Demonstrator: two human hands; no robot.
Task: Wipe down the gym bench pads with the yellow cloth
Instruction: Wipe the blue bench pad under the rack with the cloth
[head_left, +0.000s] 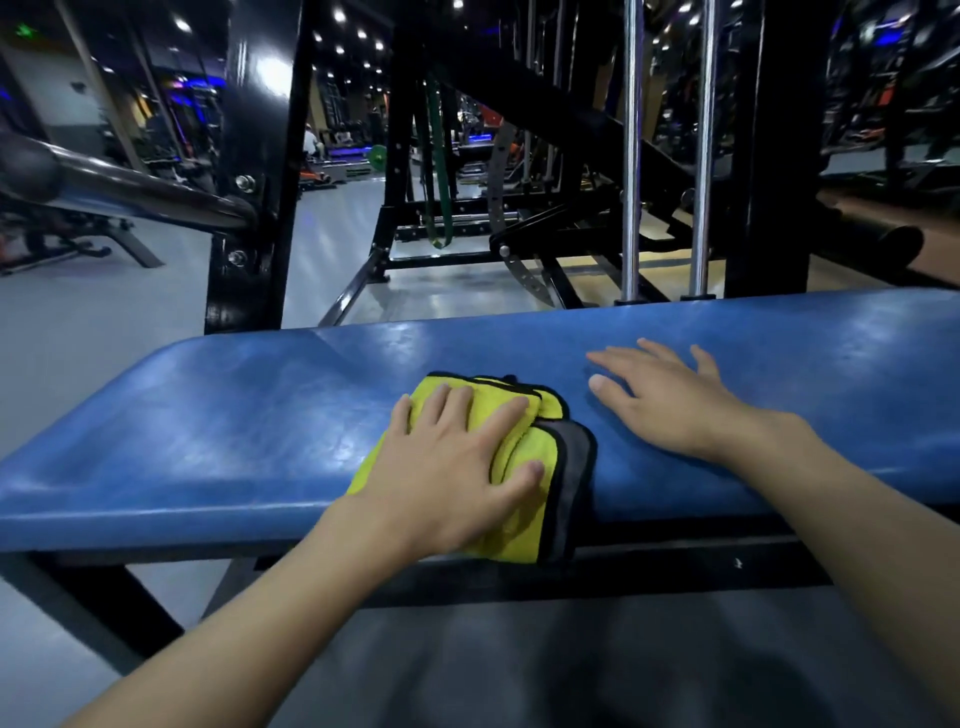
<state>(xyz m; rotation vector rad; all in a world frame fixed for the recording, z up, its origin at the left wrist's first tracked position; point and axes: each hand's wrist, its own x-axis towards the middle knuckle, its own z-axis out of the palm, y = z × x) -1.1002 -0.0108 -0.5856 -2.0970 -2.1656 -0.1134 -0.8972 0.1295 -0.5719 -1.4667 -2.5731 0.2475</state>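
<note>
Yellow cloth (519, 530) is folded into a thick wad on the blue bench pad (234, 431), roughly mid-length, at the near edge. Its lower part hangs over that edge in front of the black frame (675, 566). The grey backing and black trim show on its right side. Left hand (457, 467) is flat on top of the cloth, palm down, fingers extended and slightly spread, thumb out to the right and also on the fabric. That's pressing, not gripping, with nothing curled around it. The fingertips stop short of the cloth's far edge, so a yellow strip shows beyond them. Right hand (670, 405) is just beside the cloth on its right, not touching it. It lies palm down straight on the bare pad, fingers straight and fanned, pointing left and away, holding nothing. There's a narrow gap of blue vinyl between the right thumb and the cloth's trim. Both forearms come in from the bottom of the frame. The pad surface is scuffed and glossy, catching the ceiling lights. Behind the pad are two chrome guide rods (631, 156), a black upright post (254, 156), a green band (436, 156) hanging on a rack further back, and grey floor (104, 338).
</note>
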